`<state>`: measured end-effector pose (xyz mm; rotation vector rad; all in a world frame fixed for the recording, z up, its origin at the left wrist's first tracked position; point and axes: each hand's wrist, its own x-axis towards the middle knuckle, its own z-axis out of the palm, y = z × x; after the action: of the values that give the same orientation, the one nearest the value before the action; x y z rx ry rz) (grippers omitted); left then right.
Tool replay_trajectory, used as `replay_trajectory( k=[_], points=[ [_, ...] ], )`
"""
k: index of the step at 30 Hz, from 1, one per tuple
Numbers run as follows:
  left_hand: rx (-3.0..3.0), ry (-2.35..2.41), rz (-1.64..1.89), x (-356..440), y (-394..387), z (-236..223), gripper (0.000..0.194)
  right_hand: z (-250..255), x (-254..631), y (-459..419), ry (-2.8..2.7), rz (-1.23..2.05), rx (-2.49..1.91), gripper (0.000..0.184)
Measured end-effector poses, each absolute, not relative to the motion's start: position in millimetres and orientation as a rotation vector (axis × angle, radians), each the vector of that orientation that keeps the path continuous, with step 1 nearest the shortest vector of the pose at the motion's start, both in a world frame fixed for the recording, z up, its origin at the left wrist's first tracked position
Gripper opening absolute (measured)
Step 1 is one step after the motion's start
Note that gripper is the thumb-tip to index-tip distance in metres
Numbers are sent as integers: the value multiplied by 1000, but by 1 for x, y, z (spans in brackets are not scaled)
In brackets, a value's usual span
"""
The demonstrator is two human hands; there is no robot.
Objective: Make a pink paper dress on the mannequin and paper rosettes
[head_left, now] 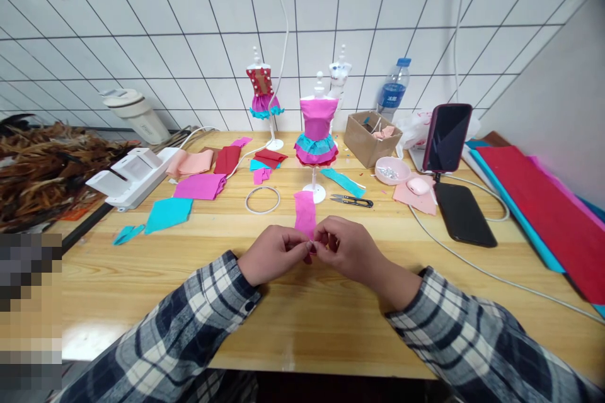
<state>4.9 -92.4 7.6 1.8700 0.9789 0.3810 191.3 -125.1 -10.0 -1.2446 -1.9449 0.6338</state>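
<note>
A magenta-pink strip of thin, crepe-like material (305, 211) lies lengthwise on the table, its far end by the white base of the nearest mini dress form. My left hand (276, 253) pinches the near end between thumb and fingers. Right beside it, my right hand (347, 249) pinches the same end, the fingertips of both hands nearly touching. A small dark red bit shows under the fingertips; what it belongs to is hidden. Just beyond stands the dress form in a pink bodice (319, 116) with a ruffled turquoise, pink and red skirt. Thread snips (352, 201) lie behind my right hand.
Two more dress forms stand at the wall, one in a red top (259, 83). A ring (263, 199), coloured pieces (169, 215) and a power strip (135, 176) lie left. Rightward are a cardboard box (368, 143), pink bowl (392, 171), phone (447, 138), black slab (466, 214) and cable.
</note>
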Motion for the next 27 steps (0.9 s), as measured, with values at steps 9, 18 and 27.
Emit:
replay_trajectory(
  k=[9,18,27],
  points=[
    [1950,908,478,5,-93,12,32,-12,189,-117,-1552,1278,-1260,11],
    [2081,985,496,1,-88,4,29,-10,193,-122,-1696,892,-1243,9],
    [1842,927,489,4,-89,12,28,-9,195,-130,-1972,377,-1131,19]
  ],
)
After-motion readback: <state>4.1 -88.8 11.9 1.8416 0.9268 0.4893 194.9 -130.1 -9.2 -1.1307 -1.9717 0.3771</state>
